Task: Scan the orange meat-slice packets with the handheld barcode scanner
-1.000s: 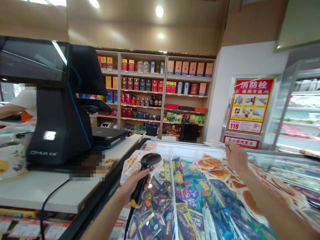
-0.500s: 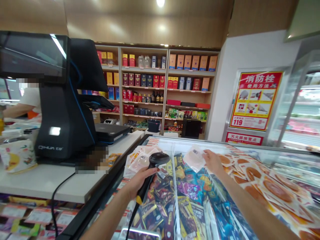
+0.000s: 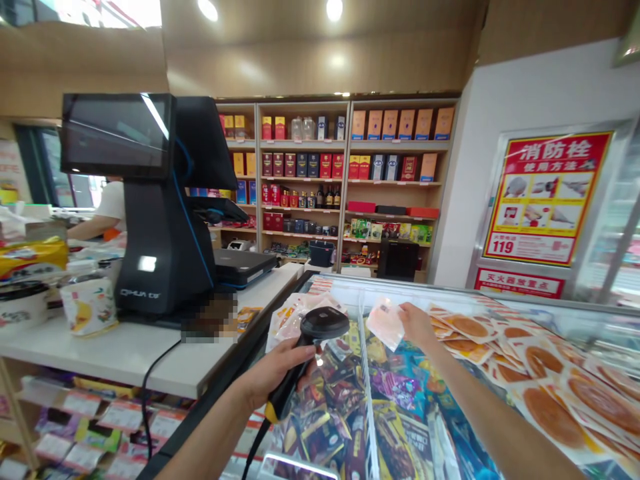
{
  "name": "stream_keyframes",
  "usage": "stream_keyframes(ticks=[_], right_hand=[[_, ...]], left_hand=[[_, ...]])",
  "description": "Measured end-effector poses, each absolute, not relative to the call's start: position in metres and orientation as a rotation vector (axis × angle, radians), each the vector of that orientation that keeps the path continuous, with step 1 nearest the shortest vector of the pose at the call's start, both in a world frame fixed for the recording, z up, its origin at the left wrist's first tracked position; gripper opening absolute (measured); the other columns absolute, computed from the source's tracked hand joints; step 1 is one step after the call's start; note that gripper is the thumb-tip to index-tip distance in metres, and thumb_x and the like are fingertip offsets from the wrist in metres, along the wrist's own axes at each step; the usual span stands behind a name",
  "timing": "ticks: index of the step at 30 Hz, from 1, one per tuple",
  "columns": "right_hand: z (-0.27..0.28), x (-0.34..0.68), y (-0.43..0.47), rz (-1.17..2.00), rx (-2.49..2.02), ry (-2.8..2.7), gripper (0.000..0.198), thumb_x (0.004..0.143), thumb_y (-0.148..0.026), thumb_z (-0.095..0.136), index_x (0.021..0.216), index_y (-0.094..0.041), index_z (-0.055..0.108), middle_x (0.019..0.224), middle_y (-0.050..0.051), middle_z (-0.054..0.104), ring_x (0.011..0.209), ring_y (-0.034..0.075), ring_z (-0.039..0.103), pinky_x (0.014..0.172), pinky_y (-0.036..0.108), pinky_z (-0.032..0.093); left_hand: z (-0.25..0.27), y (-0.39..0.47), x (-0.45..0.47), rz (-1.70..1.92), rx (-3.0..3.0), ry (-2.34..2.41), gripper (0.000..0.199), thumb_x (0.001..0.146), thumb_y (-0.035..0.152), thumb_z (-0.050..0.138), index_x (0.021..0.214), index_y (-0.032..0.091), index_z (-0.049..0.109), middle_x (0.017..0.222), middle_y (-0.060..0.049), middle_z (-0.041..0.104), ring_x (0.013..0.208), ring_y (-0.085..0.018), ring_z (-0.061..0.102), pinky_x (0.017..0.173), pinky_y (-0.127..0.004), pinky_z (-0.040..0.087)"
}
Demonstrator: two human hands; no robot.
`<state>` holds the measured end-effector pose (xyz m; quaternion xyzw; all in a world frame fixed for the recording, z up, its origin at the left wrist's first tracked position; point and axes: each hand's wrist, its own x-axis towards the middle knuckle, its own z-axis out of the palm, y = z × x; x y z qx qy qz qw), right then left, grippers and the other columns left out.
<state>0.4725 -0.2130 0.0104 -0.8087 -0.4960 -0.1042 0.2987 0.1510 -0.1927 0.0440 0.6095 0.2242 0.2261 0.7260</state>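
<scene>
My left hand (image 3: pixel 273 373) is wrapped round the handle of a black barcode scanner (image 3: pixel 324 323), whose head points toward the right. A small pale, translucent plastic packet (image 3: pixel 385 324) is pinched at its right edge by my right hand (image 3: pixel 417 325). A dark square mark shows near the packet's top. The packet is a short gap away from the scanner head, and both are above a glass-topped chest freezer (image 3: pixel 369 400). Similar clear packets (image 3: pixel 287 319) lie piled behind the scanner, on the freezer's left side.
Flat packs with round brown contents (image 3: pixel 543 363) cover the freezer's right side. Coloured ice cream wrappers (image 3: pixel 325 413) show through the glass. At left, a checkout terminal (image 3: pixel 160 247) stands on a white counter (image 3: pixel 165 363). Behind are shelves of boxes (image 3: pixel 305 167); a person's arm (image 3: pixel 95 227) shows far left.
My view has swung slightly left, showing more of the counter. The packet in my right hand has turned, and its dark mark shows more clearly. The scanner stays in my left hand.
</scene>
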Motion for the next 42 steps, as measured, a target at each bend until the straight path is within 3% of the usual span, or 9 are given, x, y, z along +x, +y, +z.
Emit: stream_keyframes(ticks=[19, 29, 33, 38, 42], right_hand=[[0.034, 0.471, -0.215, -0.407, -2.251, -1.514, 0.024, 0.075, -0.019, 0.033, 0.087, -0.018, 0.054, 0.08, 0.005, 0.062, 0.076, 0.015, 0.054, 0.062, 0.023, 0.032], [0.0, 0.411, -0.197, -0.395, -2.222, -1.56, 0.03, 0.081, -0.021, 0.022, 0.097, -0.015, 0.048, 0.069, 0.009, 0.061, 0.065, 0.019, 0.056, 0.055, 0.027, 0.034], [-0.02, 0.361, -0.185, -0.322, -2.013, -1.762, 0.028, 0.08, -0.019, 0.026, 0.099, -0.018, 0.047, 0.076, 0.007, 0.061, 0.07, 0.018, 0.057, 0.059, 0.026, 0.037], [-0.033, 0.322, -0.185, -0.267, -1.849, -1.919, 0.021, 0.077, -0.023, 0.033, 0.079, -0.02, 0.053, 0.084, 0.002, 0.06, 0.078, 0.014, 0.054, 0.066, 0.022, 0.039], [-0.02, 0.367, -0.198, -0.33, -1.866, -1.82, 0.026, 0.079, -0.027, 0.028, 0.094, -0.024, 0.049, 0.102, -0.002, 0.055, 0.093, 0.012, 0.049, 0.078, 0.023, 0.036]], left_hand=[[0.059, -0.19, 0.16, 0.46, 1.358, 0.473, 0.025, 0.066, 0.037, 0.053, 0.076, 0.014, 0.051, 0.055, 0.002, 0.049, 0.04, -0.005, 0.043, 0.039, -0.018, 0.029], [0.053, -0.168, 0.106, 0.701, 1.274, 0.766, 0.028, 0.064, 0.039, 0.055, 0.077, 0.015, 0.051, 0.053, 0.004, 0.048, 0.039, -0.005, 0.041, 0.037, -0.016, 0.03], [0.05, -0.167, 0.085, 0.755, 1.219, 0.832, 0.027, 0.064, 0.037, 0.056, 0.079, 0.014, 0.053, 0.053, 0.003, 0.047, 0.039, -0.005, 0.04, 0.037, -0.015, 0.031], [0.043, -0.164, 0.073, 0.716, 1.12, 0.888, 0.024, 0.063, 0.034, 0.058, 0.078, 0.016, 0.053, 0.055, 0.003, 0.047, 0.041, -0.004, 0.041, 0.038, -0.015, 0.035], [0.036, -0.16, 0.078, 0.693, 1.107, 0.901, 0.021, 0.062, 0.033, 0.059, 0.075, 0.018, 0.054, 0.056, 0.003, 0.047, 0.042, -0.005, 0.042, 0.038, -0.016, 0.037]])
